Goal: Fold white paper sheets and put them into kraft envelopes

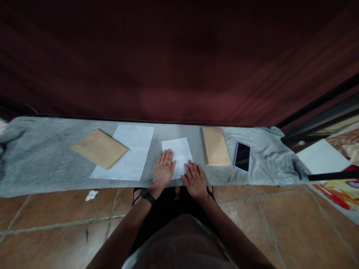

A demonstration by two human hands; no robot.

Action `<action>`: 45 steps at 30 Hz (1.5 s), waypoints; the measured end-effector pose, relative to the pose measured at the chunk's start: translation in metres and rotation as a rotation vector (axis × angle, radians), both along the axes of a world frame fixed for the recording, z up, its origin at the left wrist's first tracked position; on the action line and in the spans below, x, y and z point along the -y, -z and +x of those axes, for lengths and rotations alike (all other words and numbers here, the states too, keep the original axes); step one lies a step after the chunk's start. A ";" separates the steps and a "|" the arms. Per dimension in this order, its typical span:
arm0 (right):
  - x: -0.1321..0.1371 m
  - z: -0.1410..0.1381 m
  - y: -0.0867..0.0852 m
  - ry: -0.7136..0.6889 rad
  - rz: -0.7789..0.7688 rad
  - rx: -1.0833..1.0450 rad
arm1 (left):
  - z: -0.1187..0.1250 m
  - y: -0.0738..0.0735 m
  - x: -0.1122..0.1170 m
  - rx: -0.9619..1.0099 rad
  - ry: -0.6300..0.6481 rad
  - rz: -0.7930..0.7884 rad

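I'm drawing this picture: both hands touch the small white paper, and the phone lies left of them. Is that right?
Not quite: the left hand and right hand do touch the small white paper, but the head view shows the phone lying right of them.

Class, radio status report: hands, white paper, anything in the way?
Left hand, right hand: open, resting on white paper. Paper on grey cloth, only hands covering it. Brown stack, phone: right of it, apart.
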State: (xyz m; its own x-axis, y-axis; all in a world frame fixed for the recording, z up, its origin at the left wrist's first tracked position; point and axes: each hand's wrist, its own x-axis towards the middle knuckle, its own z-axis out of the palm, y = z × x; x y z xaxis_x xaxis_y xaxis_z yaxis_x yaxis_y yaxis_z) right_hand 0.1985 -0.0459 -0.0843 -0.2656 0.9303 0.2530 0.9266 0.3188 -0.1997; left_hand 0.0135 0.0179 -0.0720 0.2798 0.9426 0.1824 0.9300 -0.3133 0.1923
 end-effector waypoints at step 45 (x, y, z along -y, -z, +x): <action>-0.025 0.017 0.005 0.077 0.029 0.032 | -0.028 -0.006 0.070 -0.082 0.077 -0.007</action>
State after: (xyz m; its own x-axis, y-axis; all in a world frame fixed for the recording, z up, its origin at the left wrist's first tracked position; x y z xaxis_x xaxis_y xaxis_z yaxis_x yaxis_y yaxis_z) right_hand 0.2153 -0.0213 -0.0889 -0.2017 0.9406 0.2730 0.9544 0.2514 -0.1609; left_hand -0.0143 -0.0520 -0.0657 0.3652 0.9188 0.1495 0.9160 -0.3833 0.1184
